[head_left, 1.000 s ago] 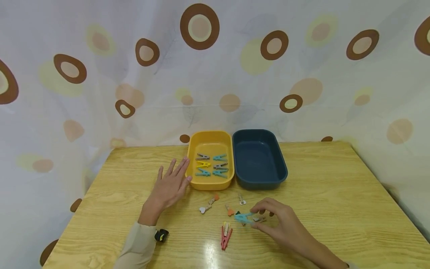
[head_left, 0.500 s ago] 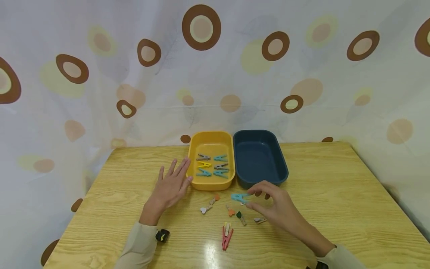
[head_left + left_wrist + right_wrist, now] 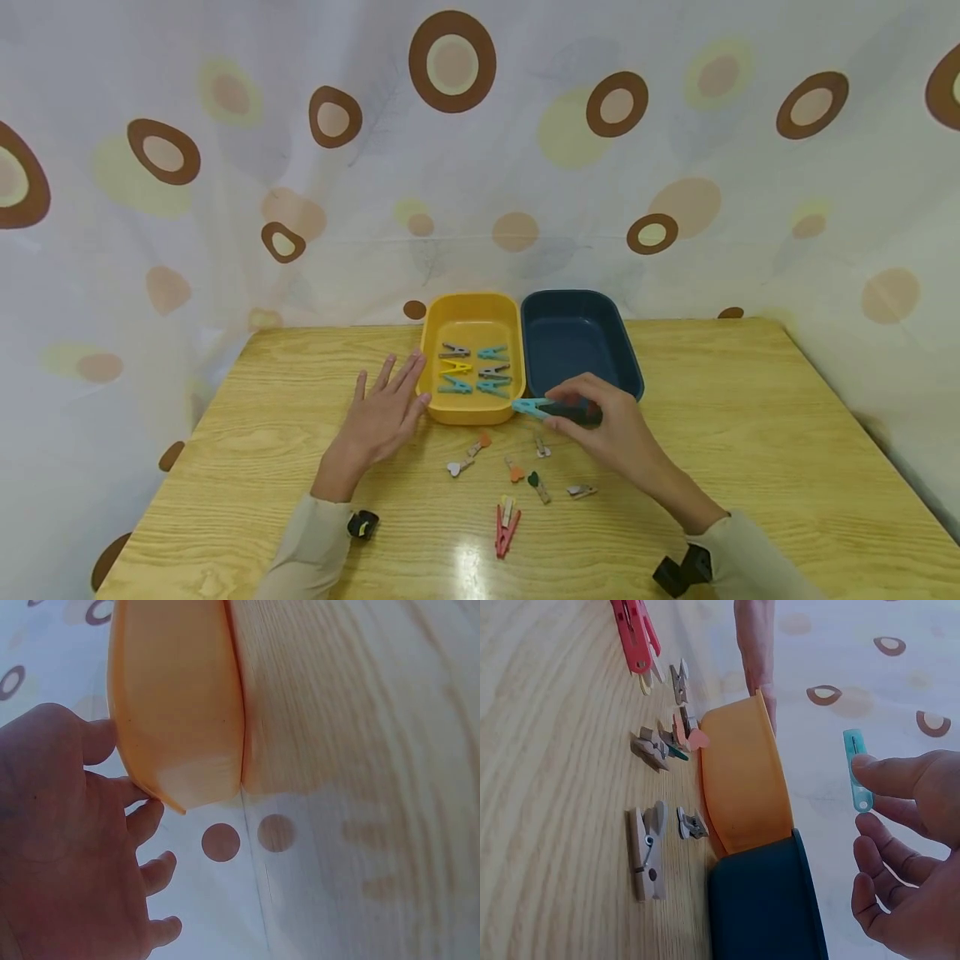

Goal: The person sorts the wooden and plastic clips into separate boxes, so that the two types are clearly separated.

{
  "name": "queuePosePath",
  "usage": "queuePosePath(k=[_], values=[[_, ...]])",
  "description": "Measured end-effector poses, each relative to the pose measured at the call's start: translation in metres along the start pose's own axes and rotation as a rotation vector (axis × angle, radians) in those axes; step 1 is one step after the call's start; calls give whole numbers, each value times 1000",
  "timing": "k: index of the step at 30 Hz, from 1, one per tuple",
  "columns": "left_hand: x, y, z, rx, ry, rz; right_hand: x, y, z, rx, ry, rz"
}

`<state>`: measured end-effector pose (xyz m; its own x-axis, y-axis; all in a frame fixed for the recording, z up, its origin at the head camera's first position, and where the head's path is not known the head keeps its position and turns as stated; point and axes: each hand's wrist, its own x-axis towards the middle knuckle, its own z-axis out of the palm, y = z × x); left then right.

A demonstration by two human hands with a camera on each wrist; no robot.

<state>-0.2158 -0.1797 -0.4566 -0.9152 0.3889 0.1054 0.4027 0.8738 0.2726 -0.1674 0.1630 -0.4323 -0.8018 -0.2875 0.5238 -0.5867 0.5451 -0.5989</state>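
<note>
My right hand (image 3: 618, 433) pinches a light-blue plastic clothespin (image 3: 531, 407) between thumb and fingers, just above the front edges of the two bins. In the right wrist view the clothespin (image 3: 862, 793) hangs upright, partly behind the thumb. The left hand (image 3: 377, 419), fingers spread, touches the left rim of the yellow bin (image 3: 471, 416); the left wrist view has its thumb and fingertips along that rim. Inside the bin lie several plastic clothespins: blue ones, greyish ones and a yellow one (image 3: 455, 367).
A dark blue bin (image 3: 573, 350) stands against the yellow one's right side. Small wooden clothespins with hearts, such as a green one (image 3: 538, 487) and a white one (image 3: 459, 468), lie in front. Nearer lies a red clothespin (image 3: 506, 533). A patterned cloth (image 3: 480, 167) hangs behind the table.
My right hand has carried the light-blue clothespin up from among the small wooden clothespins toward the bins' front edges. The left hand has stayed at the yellow bin's rim.
</note>
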Motion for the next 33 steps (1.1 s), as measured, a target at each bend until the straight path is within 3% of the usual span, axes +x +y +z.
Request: queuePosePath(k=[23, 33], values=[[-3, -2, 0, -21, 6, -8, 31, 10, 6, 18, -10, 62], [1, 0, 0, -11, 3, 1, 44, 14, 6, 55, -13, 92]])
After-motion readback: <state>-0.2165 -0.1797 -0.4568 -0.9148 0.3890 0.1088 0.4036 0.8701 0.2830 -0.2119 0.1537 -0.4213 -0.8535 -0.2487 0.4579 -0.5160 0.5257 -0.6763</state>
